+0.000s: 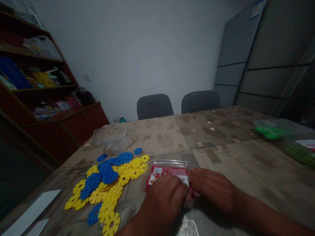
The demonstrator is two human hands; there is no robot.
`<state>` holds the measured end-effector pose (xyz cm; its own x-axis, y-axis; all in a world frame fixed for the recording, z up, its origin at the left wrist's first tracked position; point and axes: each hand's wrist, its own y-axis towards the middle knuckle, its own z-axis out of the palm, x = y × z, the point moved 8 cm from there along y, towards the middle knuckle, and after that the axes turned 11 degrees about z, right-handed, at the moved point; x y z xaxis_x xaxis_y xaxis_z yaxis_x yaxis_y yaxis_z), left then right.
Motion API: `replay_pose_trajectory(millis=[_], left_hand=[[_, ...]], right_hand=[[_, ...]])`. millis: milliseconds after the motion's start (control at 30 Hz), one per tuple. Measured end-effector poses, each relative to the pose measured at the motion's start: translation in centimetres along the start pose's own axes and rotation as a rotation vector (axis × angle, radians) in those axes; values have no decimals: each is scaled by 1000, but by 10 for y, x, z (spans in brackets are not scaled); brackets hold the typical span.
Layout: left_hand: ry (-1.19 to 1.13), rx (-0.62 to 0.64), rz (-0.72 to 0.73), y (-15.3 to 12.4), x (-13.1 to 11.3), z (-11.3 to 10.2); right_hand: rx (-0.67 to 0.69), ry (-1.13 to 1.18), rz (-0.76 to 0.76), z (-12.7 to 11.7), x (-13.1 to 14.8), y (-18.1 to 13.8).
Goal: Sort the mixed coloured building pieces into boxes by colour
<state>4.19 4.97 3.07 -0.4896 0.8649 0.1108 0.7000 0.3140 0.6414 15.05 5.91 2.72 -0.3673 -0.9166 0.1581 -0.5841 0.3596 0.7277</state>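
Left hand [164,199]: fingers curled over the near side of the clear plastic tub [172,162]. Right hand [216,188]: fingers bent at its right edge; pinch indeterminable from here. Tub rests on desk [233,150] beside yellow snowflake discs [124,178]. Probably light, flexible, slippery: grasp opposite rims.

Open tabletop [166,141] beyond container [172,171]; yellow-and-blue disc pile [109,177] blocks left.

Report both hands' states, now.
Left hand: curled over the clear plastic container; firm grip cannot be told.
Right hand: at the container's right edge; grip cannot be told.
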Motion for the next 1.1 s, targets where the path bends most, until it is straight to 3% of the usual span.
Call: replay_pose_trajectory(millis=[133,267,400,633,767,900,1100], left_hand=[[29,14,-87,5,5,0],[26,-18,-140,3,12,-9],[-69,-12,-183,-3,28,-20],[-119,-40,-532,-44,60,-4],[-162,-63,-552,-51,58,4],[-150,-132,-525,-50,55,-1],[-176,-147,-490,-48,52,-2]], right_hand=[[-37,108,72,0,-7,3],[22,85,10,-1,-5,5],[-58,12,-26,-11,-6,6],[-34,16,-73,-16,-5,4],[36,-51,-56,-15,-18,1],[25,-115,137,-10,-43,-6],[-105,22,199,-13,-50,-17]])
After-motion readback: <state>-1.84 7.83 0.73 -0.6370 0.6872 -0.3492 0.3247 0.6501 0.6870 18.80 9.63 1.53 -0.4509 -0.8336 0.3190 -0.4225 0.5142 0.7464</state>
